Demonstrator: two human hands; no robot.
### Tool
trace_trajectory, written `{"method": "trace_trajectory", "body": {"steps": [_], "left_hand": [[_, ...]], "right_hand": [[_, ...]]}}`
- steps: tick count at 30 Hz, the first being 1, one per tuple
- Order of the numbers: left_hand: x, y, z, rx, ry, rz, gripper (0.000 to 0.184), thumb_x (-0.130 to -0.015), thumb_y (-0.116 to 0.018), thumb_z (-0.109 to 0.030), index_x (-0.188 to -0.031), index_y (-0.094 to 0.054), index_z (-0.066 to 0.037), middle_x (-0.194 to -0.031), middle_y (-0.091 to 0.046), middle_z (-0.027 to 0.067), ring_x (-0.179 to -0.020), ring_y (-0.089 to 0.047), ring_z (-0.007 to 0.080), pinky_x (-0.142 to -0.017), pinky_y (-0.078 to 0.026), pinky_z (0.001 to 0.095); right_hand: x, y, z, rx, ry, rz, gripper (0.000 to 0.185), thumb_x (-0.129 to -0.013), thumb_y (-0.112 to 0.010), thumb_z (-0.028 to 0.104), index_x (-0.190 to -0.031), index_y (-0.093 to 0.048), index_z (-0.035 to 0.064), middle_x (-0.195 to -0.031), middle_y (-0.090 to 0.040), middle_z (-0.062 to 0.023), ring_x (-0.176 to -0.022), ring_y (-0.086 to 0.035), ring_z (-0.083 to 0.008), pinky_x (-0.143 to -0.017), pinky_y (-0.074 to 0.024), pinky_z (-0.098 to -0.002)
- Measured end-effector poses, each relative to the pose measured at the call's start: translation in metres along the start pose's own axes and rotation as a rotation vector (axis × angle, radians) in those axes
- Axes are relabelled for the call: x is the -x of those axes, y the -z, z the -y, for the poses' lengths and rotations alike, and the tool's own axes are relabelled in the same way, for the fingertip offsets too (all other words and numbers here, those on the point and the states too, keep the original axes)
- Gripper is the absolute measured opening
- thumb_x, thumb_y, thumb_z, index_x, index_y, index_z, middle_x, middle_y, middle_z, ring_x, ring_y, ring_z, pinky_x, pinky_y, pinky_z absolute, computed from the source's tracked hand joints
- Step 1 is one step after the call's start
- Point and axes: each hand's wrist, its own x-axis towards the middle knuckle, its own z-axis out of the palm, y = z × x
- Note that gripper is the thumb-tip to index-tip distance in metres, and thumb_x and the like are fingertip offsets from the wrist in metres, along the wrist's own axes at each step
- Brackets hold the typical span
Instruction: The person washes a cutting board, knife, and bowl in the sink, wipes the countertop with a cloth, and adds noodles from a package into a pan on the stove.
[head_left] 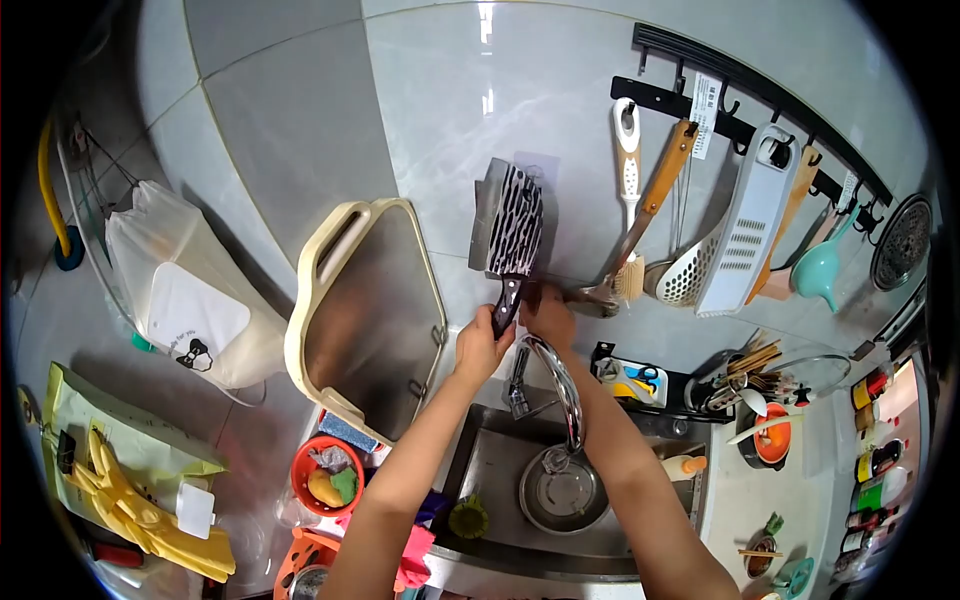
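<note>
My left hand is closed around the dark riveted handle of a cleaver with a black-and-white patterned blade. The blade points up against the tiled wall, and a plain grey metal edge shows behind it. My right hand is just to the right, behind the faucet, with its fingers curled by a dark object I cannot make out. The chrome faucet arches in front of my right forearm. Below, a round metal pan sits in the steel sink.
A cream-framed cutting board leans at the left. A rail holds a grater, a skimmer and brushes. A red basket with sponges stands left of the sink. Yellow gloves hang lower left.
</note>
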Motion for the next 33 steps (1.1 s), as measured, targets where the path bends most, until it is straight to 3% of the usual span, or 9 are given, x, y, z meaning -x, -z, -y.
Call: {"method": "trace_trajectory", "body": {"steps": [5,6,8,11,12,15,19,23,33], "left_hand": [[0.000,0.017,-0.016,0.032,0.089,-0.113,0.037,-0.080,-0.063,-0.024,-0.104,-0.043,-0.003,-0.073,-0.060,0.0205,-0.064,-0.057,0.0403,-0.055,-0.045,0.0445],[0.001,0.022,-0.019,0.011,0.102,-0.123,0.039,-0.080,-0.062,-0.026,-0.105,-0.042,-0.004,-0.074,-0.060,0.0211,-0.065,-0.058,0.0410,-0.056,-0.045,0.0451],[0.007,0.027,-0.015,-0.019,0.109,-0.128,0.039,-0.080,-0.062,-0.026,-0.105,-0.042,-0.004,-0.074,-0.060,0.0213,-0.065,-0.057,0.0413,-0.057,-0.045,0.0460],[0.019,0.034,-0.011,-0.034,0.108,-0.123,0.040,-0.080,-0.062,-0.027,-0.105,-0.042,-0.003,-0.075,-0.059,0.0216,-0.066,-0.057,0.0418,-0.059,-0.045,0.0473],[0.023,0.036,-0.010,-0.043,0.109,-0.121,0.040,-0.080,-0.062,-0.027,-0.105,-0.042,-0.003,-0.075,-0.059,0.0215,-0.066,-0.057,0.0417,-0.059,-0.045,0.0473],[0.034,0.040,-0.009,-0.074,0.129,-0.111,0.040,-0.081,-0.061,-0.028,-0.106,-0.041,-0.002,-0.076,-0.059,0.0235,-0.067,-0.057,0.0430,-0.059,-0.045,0.0466],[0.041,0.043,-0.011,-0.111,0.176,-0.093,0.041,-0.082,-0.060,-0.029,-0.107,-0.041,-0.002,-0.077,-0.058,0.0246,-0.068,-0.057,0.0436,-0.059,-0.045,0.0460],[0.038,0.041,-0.006,-0.173,0.167,-0.047,0.039,-0.082,-0.060,-0.029,-0.103,-0.042,-0.002,-0.076,-0.059,0.0232,-0.067,-0.057,0.0431,-0.059,-0.045,0.0471],[-0.001,0.016,0.018,-0.316,-0.177,-0.044,0.034,-0.077,-0.065,-0.024,-0.091,-0.044,-0.002,-0.074,-0.057,0.0160,-0.065,-0.057,0.0341,-0.054,-0.046,0.0420]], "right_hand": [[0.002,-0.013,-0.017,-0.232,0.130,-0.025,0.042,-0.071,-0.065,0.029,-0.101,-0.050,0.0031,-0.091,-0.059,-0.0175,-0.081,-0.061,-0.0323,-0.067,-0.0484,-0.0415],[0.000,-0.020,-0.023,-0.427,0.130,0.011,0.041,-0.072,-0.065,0.027,-0.102,-0.051,0.0029,-0.089,-0.059,-0.0156,-0.079,-0.061,-0.0294,-0.067,-0.0482,-0.0389],[-0.002,-0.033,-0.033,-0.821,0.118,0.088,0.037,-0.076,-0.066,0.023,-0.103,-0.052,0.0025,-0.086,-0.060,-0.0119,-0.077,-0.061,-0.0236,-0.066,-0.0479,-0.0338],[0.008,-0.006,-0.025,-1.057,0.003,0.409,0.029,-0.083,-0.061,0.019,-0.105,-0.054,0.0019,-0.084,-0.060,-0.0072,-0.076,-0.059,-0.0148,-0.065,-0.0466,-0.0271],[0.012,-0.005,-0.026,-1.048,0.026,0.376,0.024,-0.089,-0.054,0.018,-0.106,-0.054,0.0016,-0.085,-0.061,-0.0056,-0.073,-0.057,-0.0104,-0.062,-0.0455,-0.0238],[0.023,-0.003,-0.023,-1.275,-0.068,0.205,0.022,-0.089,-0.054,0.018,-0.105,-0.055,0.0020,-0.084,-0.061,-0.0042,-0.068,-0.054,-0.0082,-0.060,-0.0432,-0.0222],[0.026,0.026,-0.026,-1.183,0.019,0.183,0.023,-0.090,-0.054,0.017,-0.108,-0.053,0.0033,-0.080,-0.057,-0.0013,-0.064,-0.048,-0.0064,-0.059,-0.0402,-0.0197],[0.053,0.063,-0.018,-1.091,-0.054,-0.111,0.026,-0.089,-0.054,0.017,-0.111,-0.051,0.0028,-0.081,-0.055,-0.0016,-0.065,-0.047,-0.0072,-0.060,-0.0399,-0.0207],[0.124,0.069,-0.088,-0.972,-0.086,-0.312,0.028,-0.089,-0.051,0.010,-0.115,-0.048,0.0000,-0.082,-0.054,-0.0017,-0.067,-0.047,-0.0088,-0.062,-0.0409,-0.0221]]}}
